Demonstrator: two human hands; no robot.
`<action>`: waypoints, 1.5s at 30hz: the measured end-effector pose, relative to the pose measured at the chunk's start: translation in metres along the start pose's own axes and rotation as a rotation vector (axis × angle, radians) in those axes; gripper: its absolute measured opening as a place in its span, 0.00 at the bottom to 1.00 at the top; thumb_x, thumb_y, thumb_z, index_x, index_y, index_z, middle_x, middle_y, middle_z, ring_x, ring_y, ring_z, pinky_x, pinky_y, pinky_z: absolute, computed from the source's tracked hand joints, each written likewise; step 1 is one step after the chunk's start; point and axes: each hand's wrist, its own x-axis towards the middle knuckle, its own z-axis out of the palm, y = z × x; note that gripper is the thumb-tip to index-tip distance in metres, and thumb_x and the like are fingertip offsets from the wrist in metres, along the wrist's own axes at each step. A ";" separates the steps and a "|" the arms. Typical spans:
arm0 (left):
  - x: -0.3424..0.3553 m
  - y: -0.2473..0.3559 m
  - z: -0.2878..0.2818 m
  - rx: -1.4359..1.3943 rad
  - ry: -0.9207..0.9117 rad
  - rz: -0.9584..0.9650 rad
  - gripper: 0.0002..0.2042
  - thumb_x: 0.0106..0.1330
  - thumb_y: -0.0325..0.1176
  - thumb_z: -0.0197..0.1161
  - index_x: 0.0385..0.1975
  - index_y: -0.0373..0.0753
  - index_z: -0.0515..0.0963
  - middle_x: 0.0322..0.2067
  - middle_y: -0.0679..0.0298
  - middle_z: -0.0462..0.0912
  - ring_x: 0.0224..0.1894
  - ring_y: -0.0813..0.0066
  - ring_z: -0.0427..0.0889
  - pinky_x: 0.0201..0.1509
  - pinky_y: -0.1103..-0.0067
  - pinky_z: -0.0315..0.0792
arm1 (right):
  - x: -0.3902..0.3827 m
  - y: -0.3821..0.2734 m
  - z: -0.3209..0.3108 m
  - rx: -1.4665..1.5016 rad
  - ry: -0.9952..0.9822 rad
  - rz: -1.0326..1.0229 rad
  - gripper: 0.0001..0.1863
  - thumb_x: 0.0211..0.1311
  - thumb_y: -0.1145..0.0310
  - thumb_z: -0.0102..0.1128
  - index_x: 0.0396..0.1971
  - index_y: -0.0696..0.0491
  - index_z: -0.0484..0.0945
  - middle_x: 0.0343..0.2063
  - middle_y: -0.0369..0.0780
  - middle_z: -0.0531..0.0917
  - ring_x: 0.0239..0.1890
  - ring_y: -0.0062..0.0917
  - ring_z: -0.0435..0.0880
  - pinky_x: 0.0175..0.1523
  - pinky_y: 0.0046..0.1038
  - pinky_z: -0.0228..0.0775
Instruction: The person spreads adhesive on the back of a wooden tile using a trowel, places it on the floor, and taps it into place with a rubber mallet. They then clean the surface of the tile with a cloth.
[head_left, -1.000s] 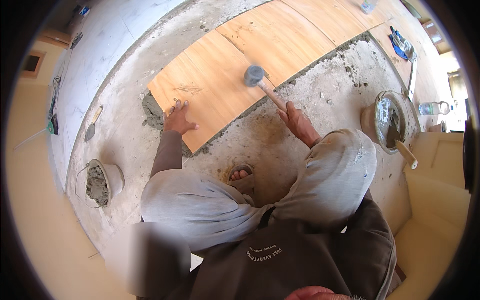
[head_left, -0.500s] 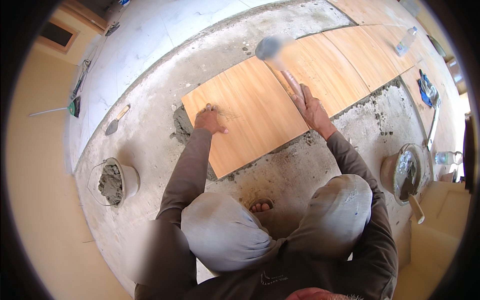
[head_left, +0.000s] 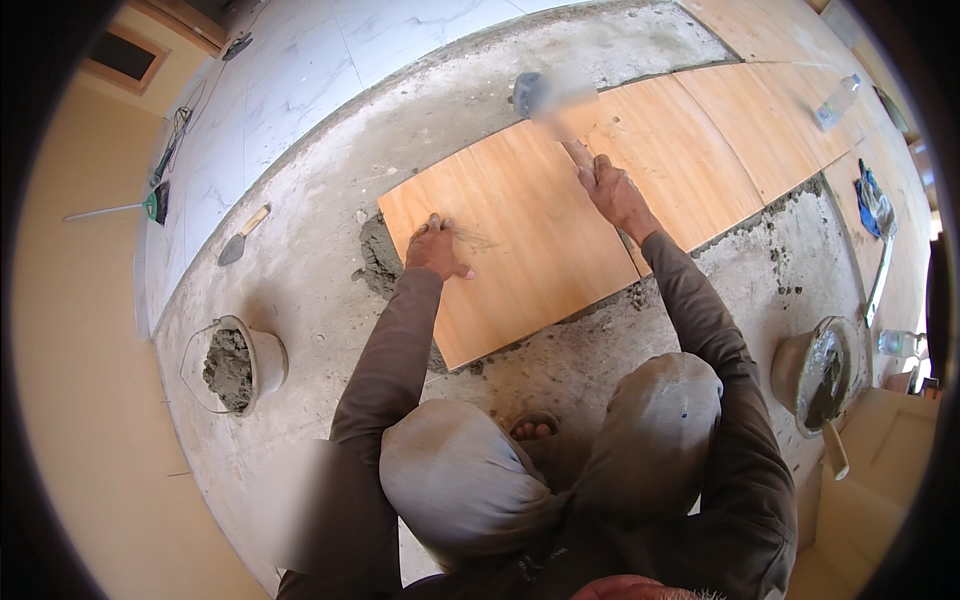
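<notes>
A square wood-look floor tile (head_left: 520, 240) lies in front of me on grey mortar (head_left: 382, 258), which shows past its left side. My left hand (head_left: 436, 250) rests on the left part of this tile with fingers spread. Closed around the handle of a mallet (head_left: 528, 95) is my right hand (head_left: 620, 200), over the seam with the neighbouring tile (head_left: 670, 150). The mallet's dark head is at the tile's far right corner; part of it is blurred, so I cannot tell whether it touches the tile.
A bucket of mortar (head_left: 268, 358) stands at left, a trowel (head_left: 242, 238) beyond it. Another bucket (head_left: 795, 375) with a tool handle sits at right. Farther right are a plastic bottle (head_left: 838, 103), a blue cloth (head_left: 872, 200) and a second bottle (head_left: 897, 343). White marbled tiles (head_left: 300, 75) cover the far left.
The view has shifted slightly, moving the scene right and down. My right hand has tilted the mallet lower, its handle now more foreshortened. My left hand stays on the tile.
</notes>
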 end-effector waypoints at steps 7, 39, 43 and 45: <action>0.007 0.009 -0.007 -0.059 -0.001 0.012 0.61 0.40 0.55 0.83 0.75 0.36 0.57 0.77 0.44 0.52 0.77 0.47 0.57 0.78 0.65 0.60 | 0.003 0.022 -0.005 -0.071 0.065 0.016 0.26 0.77 0.48 0.48 0.42 0.63 0.70 0.29 0.63 0.83 0.38 0.61 0.84 0.44 0.55 0.74; -0.009 0.003 0.017 -0.142 0.097 -0.005 0.58 0.41 0.49 0.84 0.73 0.33 0.58 0.75 0.41 0.52 0.76 0.41 0.57 0.73 0.59 0.64 | -0.001 -0.102 0.059 0.094 -0.256 -0.141 0.26 0.76 0.46 0.51 0.41 0.60 0.70 0.25 0.59 0.81 0.33 0.57 0.84 0.39 0.50 0.72; -0.009 0.006 0.015 -0.134 0.083 -0.007 0.58 0.42 0.49 0.84 0.74 0.33 0.58 0.75 0.41 0.53 0.76 0.41 0.57 0.74 0.59 0.63 | 0.015 -0.078 0.070 -0.069 -0.253 -0.265 0.26 0.77 0.46 0.50 0.40 0.59 0.69 0.25 0.60 0.80 0.32 0.58 0.83 0.38 0.51 0.72; -0.013 0.002 0.018 -0.134 0.068 -0.021 0.59 0.42 0.49 0.84 0.74 0.33 0.57 0.75 0.41 0.53 0.75 0.41 0.58 0.74 0.60 0.63 | 0.019 -0.122 0.044 0.007 -0.282 -0.218 0.25 0.77 0.46 0.50 0.40 0.59 0.68 0.25 0.60 0.80 0.32 0.58 0.83 0.38 0.52 0.72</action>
